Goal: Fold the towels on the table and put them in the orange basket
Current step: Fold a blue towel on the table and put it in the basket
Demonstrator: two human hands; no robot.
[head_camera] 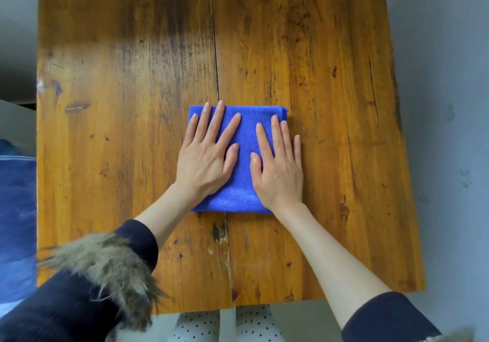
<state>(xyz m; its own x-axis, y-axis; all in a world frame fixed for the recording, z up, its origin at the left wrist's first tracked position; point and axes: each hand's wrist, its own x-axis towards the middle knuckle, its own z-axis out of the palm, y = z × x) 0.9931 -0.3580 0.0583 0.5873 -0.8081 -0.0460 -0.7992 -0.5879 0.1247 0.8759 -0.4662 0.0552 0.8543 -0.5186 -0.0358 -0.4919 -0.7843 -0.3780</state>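
both hands lie flat on one folded blue towel (pixel 244 156), which sits on the wooden table (pixel 330 77) straight ahead of the person, nearer the table's near edge than its far one and just right of the long crack (pixel 215 50) that runs down the tabletop. the left hand (pixel 205 154) covers the towel's left half, its outer fingers reaching to the towel's left and far edges; the right hand (pixel 279 167) covers the right half, its little finger lying past the towel's right edge onto the bare wood. fingers on both are straight and spread, pressing down and gripping nothing. the towel is close to square, a touch longer from near edge to far edge, with stacked layers showing at its far right corner, so the folding looks finished and this reads as a last smoothing press. neither hand is nearer; the towel is directly under both. the orange basket is not in sight, so i cannot tell which way the towel must travel or which hand suits the carry. a blue cloth mass (pixel 16 222) shows beyond the table's left edge; what it is i cannot tell.
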